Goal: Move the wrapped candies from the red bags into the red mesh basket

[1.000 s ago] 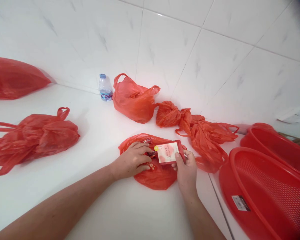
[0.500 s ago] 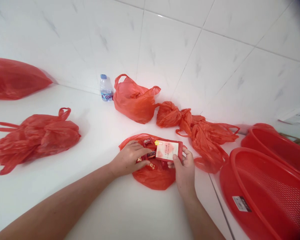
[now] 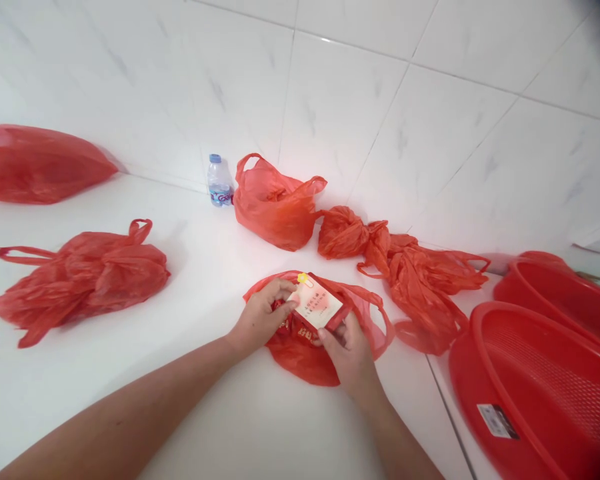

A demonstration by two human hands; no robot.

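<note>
A small white printed card (image 3: 316, 303), with a yellow flower-shaped clip (image 3: 303, 278) at its top left, lies against a dark red packet. My right hand (image 3: 353, 360) grips card and packet by the lower right corner, thumb on the front. At the left edge of the card, my left hand (image 3: 264, 313) pinches it between thumb and fingers. Both hands are over an opened red plastic bag (image 3: 305, 363) on the white surface. Inside the bag, red-wrapped pieces with gold print (image 3: 300, 331) show partly beneath the card; the rest are hidden.
Along the tiled wall stand a water bottle (image 3: 220, 181), an upright red bag (image 3: 277, 210) and knotted red bags (image 3: 343, 233). Another red bag (image 3: 85, 283) lies left, with a larger one (image 3: 40, 163) behind. Red plastic baskets (image 3: 485, 373) are at the right.
The card and packet have moved left and tilted clockwise. My left hand has come up from the wrapped pieces to the card's left edge. The view has shifted slightly.
</note>
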